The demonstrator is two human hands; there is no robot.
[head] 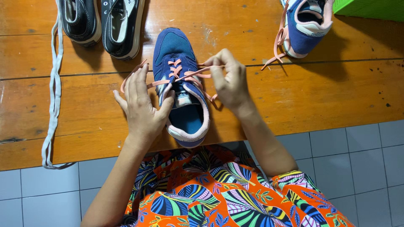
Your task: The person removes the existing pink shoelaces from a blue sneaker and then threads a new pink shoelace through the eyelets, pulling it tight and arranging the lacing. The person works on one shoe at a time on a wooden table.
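Bright orange leaf-print cloth point(219, 197) covers my lap at the bottom of the view, just under the edge of the worn wooden table point(320, 96) where I sit lacing a blue sneaker point(179, 80). That sneaker lies toe away from me, its heel overhanging the table edge above my lap. My left hand point(141, 105) steadies its left side, thumb pressed against the collar and fingers point(136, 82) loosely spread, with one run of the salmon-pink lace point(191, 75) passing under them. My right hand point(229, 82) has its fingers drawn together, pinching the other run of lace just beside the upper eyelets. Only the lower eyelets look crossed so far. As I judge it, the risks are small ones: a hard tug from the right could slide the shoe toward the edge and off onto my lap, since only my left hand holds it; the free end under my left fingers could slip back through an eyelet and leave the two ends uneven; a twisted lace would lie badly. Its blue and pink mate point(305, 25) stands well apart at the upper right, near a green basket point(370, 8). Two black sneakers point(103, 23) sit at the upper left, beside a loose grey lace point(54, 84) that trails over the table edge.
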